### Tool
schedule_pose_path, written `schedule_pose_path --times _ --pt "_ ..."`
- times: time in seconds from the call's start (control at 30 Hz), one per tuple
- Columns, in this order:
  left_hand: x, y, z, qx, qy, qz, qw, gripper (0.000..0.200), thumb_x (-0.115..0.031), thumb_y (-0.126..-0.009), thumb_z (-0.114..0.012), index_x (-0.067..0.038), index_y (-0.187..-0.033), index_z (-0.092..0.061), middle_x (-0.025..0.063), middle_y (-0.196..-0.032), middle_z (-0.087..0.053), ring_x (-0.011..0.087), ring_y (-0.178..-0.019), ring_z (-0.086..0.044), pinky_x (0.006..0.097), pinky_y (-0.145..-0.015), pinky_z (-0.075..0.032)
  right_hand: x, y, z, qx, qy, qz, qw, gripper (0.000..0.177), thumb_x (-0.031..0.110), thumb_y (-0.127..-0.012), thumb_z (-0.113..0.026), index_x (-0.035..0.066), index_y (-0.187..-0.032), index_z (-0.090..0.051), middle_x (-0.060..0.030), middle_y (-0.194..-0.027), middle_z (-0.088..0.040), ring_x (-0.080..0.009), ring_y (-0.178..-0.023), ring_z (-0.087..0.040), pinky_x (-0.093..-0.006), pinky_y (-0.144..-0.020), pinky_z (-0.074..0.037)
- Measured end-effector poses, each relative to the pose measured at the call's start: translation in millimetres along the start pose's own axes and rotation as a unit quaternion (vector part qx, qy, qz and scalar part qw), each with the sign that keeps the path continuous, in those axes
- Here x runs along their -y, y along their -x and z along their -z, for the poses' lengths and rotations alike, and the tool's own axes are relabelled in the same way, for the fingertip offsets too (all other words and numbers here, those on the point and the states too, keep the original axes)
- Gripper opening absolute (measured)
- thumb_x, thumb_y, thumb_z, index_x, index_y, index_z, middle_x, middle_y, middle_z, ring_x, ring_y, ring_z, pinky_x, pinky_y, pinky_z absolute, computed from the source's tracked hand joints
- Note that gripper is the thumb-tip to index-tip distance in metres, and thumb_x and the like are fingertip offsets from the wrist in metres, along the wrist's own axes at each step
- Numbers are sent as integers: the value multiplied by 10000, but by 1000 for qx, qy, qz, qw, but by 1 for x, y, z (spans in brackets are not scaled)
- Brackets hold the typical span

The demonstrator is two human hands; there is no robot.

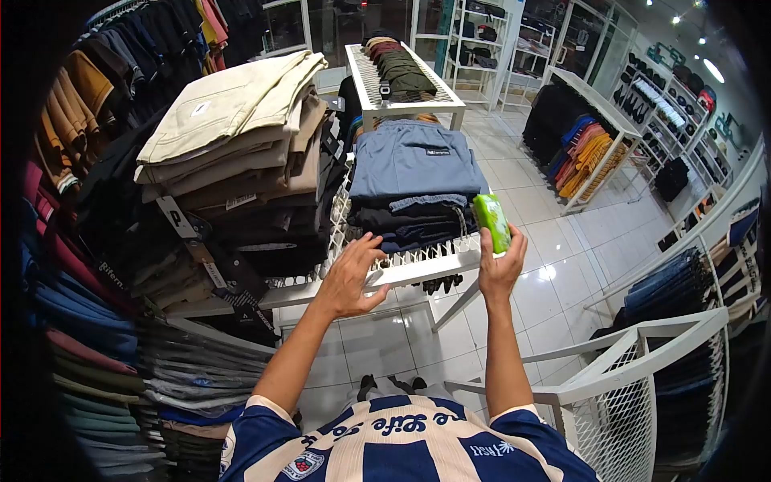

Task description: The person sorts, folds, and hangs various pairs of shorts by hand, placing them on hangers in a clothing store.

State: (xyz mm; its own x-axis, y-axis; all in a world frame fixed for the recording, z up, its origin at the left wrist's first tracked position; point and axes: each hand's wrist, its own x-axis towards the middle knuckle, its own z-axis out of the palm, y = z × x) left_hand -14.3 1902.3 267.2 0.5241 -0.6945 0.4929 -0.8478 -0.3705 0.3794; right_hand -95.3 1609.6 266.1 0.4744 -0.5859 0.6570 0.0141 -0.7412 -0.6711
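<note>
The green pack (492, 221) is in the right hand (503, 259), raised just beside the right edge of the blue garment (414, 165); whether pack and cloth touch, I cannot tell. The right fingers are wrapped around its lower end, thumb on 1 side and fingers on the other, so the upper part stands free and tilts a little to the left.

It should be light enough for 1 hand. The wrapper looks glossy, so it may be a bit slick, and it would probably give under a squeeze without breaking. The long sides near the middle look like the best hold: a moderate pinch there would keep it steady without crushing it.

The left hand (349, 277) grasps nothing that shows; its fingers are spread and slightly bent, thumb apart. It is over the front bar (438, 267) of the white table, near the dark garments (409, 233) folded under the blue garment. Whether its fingertips touch anything is unclear.

To the left, beige trousers (229, 104) top a tall pile, with a tag (172, 217) hanging below. Behind, rolled clothes (405, 80) line a white stand (459, 107). Pale tiles (546, 293) cover the floor.
</note>
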Motion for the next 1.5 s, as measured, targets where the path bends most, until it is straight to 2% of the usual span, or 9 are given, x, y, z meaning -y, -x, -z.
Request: schedule_pose_path --times 0.17,0.23,0.33,0.43,0.6,0.83,1.0,1.27,1.5 --pt "-9 -44 -5 -142 -33 -6 989 569 -231 -873 -739 -27 -1363 -536 250 -1451 -519 450 -1424 -437 525 -1192 -351 24 -31 -32 15 -6 52 999 586 397 -936 -752 -10 -1315 -568 -221 -1150 -590 -406 -1069 -605 -491 -943 -477" --pt "-8 -60 -11 -154 -93 27 983 662 -290 -910 -716 -48 -1481 -485 250 -1529 -458 449 -1474 -372 541 -1220 -297 31 -35 -36 15 6 72 997 598 392 -926 -759 10 -1344 -568 -220 -1143 -593 -410 -1053 -616 -497 -932 -485" --pt "-1 -61 -32 -118 -122 80 982 683 -344 -942 -691 -76 -1530 -466 243 -1594 -397 447 -1513 -315 557 -1237 -252 40 -38 -27 130 87 29 987 617 335 -895 -776 103 -1425 -560 -215 -1092 -595 -416 -993 -643 -494 -870 -517" --pt "-15 -33 -40 -114 -71 94 986 646 -334 -946 -683 -77 -1510 -499 252 -1585 -407 443 -1519 -312 589 -1241 -225 32 -12 -6 109 24 47 993 634 303 -894 -775 79 -1440 -545 -218 -1093 -596 -406 -1001 -639 -483 -868 -524" --pt "-49 16 -49 -144 -8 131 981 462 -190 -923 -714 -39 -1353 -640 226 -1470 -541 425 -1448 -429 504 -1180 -385 6 44 31 164 9 -11 986 613 259 -893 -792 61 -1437 -590 -177 -1108 -589 -328 -1006 -633 -429 -861 -535" --pt "-62 36 -63 -153 -27 145 977 440 -170 -913 -714 -23 -1322 -647 207 -1426 -581 403 -1389 -499 500 -1172 -395 -7 53 44 155 -31 1 987 648 233 -897 -787 12 -1461 -558 -181 -1105 -561 -329 -977 -603 -431 -854 -526" --pt "-100 37 -73 -145 15 123 982 454 -129 -895 -733 -20 -1325 -638 190 -1380 -630 399 -1357 -535 485 -1151 -416 -7 74 77 153 -55 -30 986 588 228 -920 -762 -46 -1402 -565 -244 -1167 -640 -406 -1040 -659 -447 -881 -529" --pt "-171 61 -97 -44 190 -10 981 433 -53 -883 -734 7 -1302 -642 193 -1281 -683 388 -1243 -624 444 -1063 -487 38 181 189 36 25 -81 996 620 195 -925 -752 -16 -1463 -525 -225 -1234 -630 -371 -1105 -648 -415 -967 -511" --pt "-251 139 -139 174 373 -63 909 391 -87 -930 -719 -1 -1305 -652 187 -1188 -725 345 -1130 -692 415 -980 -527 100 322 317 -95 186 -220 953 551 191 -952 -732 10 -1442 -559 -211 -1276 -614 -367 -1160 -631 -415 -1003 -497"
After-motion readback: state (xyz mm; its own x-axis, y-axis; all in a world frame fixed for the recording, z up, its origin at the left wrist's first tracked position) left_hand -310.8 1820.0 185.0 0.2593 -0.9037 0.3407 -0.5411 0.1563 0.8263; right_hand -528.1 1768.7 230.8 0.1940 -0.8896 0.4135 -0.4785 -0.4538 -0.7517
